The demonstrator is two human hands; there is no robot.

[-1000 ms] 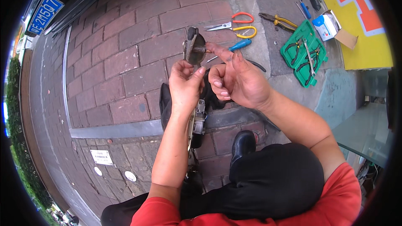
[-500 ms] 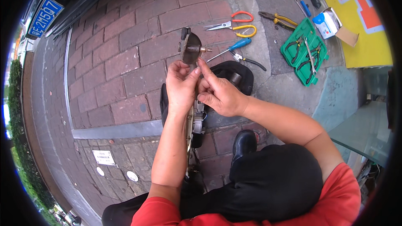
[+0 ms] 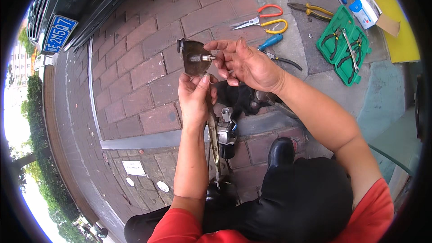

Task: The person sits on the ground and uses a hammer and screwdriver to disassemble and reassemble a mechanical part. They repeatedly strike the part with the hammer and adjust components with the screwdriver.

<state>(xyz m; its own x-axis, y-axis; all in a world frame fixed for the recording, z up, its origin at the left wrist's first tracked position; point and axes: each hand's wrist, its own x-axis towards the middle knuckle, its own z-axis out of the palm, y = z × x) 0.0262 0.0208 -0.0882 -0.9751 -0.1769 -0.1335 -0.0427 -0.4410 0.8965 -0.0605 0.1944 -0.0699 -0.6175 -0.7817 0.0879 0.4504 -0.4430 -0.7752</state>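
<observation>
my left hand (image 3: 194, 99) pinches the low edge of a dark metal cup (image 3: 193, 66), so the cup sits just above those fingers. my right hand (image 3: 256, 69) is next to it, thumb apart and fingers loosely bent by the tip of the cup's shiny rod (image 3: 208, 57). i cannot tell if they touch it.

what looks done, i think, is that the cup is lifted up and its rod is in plain sight. no tool is in my hands. below my left hand are a long metal bar (image 3: 213, 139) and a grey box-like part (image 3: 226, 132); i cannot tell if the cup is joined to them. what is left does not show.

the ground past my hands is red brick (image 3: 139, 72), with a metal strip (image 3: 144, 140) running left of my left arm. past my right hand, scissors (image 3: 255, 21), a blue screwdriver (image 3: 271, 41) and yellow pliers (image 3: 317, 12) lie down. farther right is a green case (image 3: 339, 20) with a spanner (image 3: 349, 49) on it, near a white and blue box (image 3: 363, 11). we are outdoors: a dark car (image 3: 85, 4) stands far off, up and left of my hands.
</observation>
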